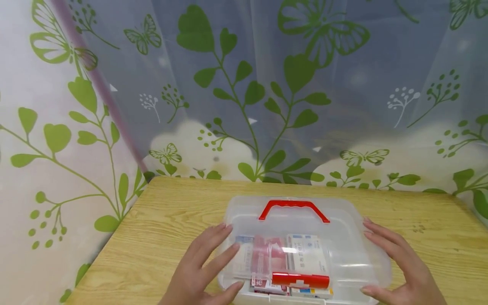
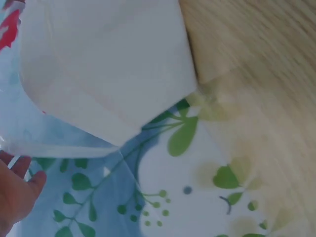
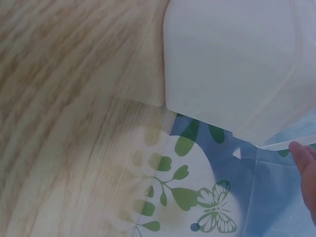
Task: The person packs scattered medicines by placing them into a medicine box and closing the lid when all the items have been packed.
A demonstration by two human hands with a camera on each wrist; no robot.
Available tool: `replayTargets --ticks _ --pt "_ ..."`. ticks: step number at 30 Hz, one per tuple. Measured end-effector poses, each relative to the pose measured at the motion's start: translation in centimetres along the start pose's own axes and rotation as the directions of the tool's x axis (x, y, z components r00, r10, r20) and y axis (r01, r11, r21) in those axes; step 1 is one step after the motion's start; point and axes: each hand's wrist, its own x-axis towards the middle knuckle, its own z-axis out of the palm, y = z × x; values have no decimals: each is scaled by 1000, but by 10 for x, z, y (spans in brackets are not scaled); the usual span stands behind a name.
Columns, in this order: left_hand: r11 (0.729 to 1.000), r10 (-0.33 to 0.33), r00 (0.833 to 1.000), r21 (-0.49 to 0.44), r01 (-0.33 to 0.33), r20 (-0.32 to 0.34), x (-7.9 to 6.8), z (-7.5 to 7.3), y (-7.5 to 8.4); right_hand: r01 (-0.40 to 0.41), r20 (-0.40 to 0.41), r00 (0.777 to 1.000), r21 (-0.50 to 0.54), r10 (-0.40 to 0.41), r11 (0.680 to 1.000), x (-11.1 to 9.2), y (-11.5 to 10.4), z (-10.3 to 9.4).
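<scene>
A clear plastic first-aid box (image 1: 350, 258) with a red carry handle (image 1: 293, 203) stands on the table, its lid down. On its front is a red latch (image 1: 300, 280) with a white cross. Through the plastic show several medicine boxes, among them a white one (image 1: 306, 254) and a pink one (image 1: 268, 254). My left hand (image 1: 203, 267) lies along the box's left side, fingers spread, fingertips at the lid's edge. At the right side, my right hand (image 1: 404, 262) has its fingers extended, with fingertips and thumb right at the edge. Both wrist views show the box's pale side wall (image 3: 227, 59).
The wood-grain table (image 1: 152, 228) extends around the box and ends at a back edge. Behind it hangs a blue and white cloth (image 1: 236, 106) printed with green leaves and butterflies; a paler printed cloth (image 1: 49, 169) covers the left side.
</scene>
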Motion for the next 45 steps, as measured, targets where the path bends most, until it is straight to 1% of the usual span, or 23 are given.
replayTargets --ticks 3,7,10,13,21,24,28,33,38,42,45 --pt "992 83 997 99 -83 -4 10 6 8 -24 -3 1000 -28 24 999 0 -2 0" --pt "971 147 989 191 -146 11 18 14 16 -26 -8 1000 -33 26 999 0 -2 0" --pt "962 152 988 227 -155 30 19 19 20 -20 -4 1000 -24 20 1000 0 -2 1" --pt "959 158 987 235 -161 31 21 22 21 -25 0 1000 -23 25 999 0 -2 1" --pt "957 164 986 243 -157 -8 24 25 20 -41 1 999 -31 41 999 0 -3 1" --pt "963 145 989 231 -136 -19 25 26 21 -59 0 998 -47 59 997 0 -4 1" --pt "977 91 996 196 -86 -15 26 25 24 -84 3 996 -69 84 994 0 -7 1" --pt "981 62 998 183 -61 -4 24 24 26 -89 9 996 -70 90 994 -2 -8 2" --pt "986 33 999 160 -35 11 16 26 28 -42 4 999 -40 42 998 -6 -4 3" --pt "986 46 999 160 -44 -6 6 31 27 -31 23 999 -42 32 999 -17 4 4" --pt "985 44 999 166 -45 8 -2 34 27 -20 34 999 -37 21 999 -27 12 4"
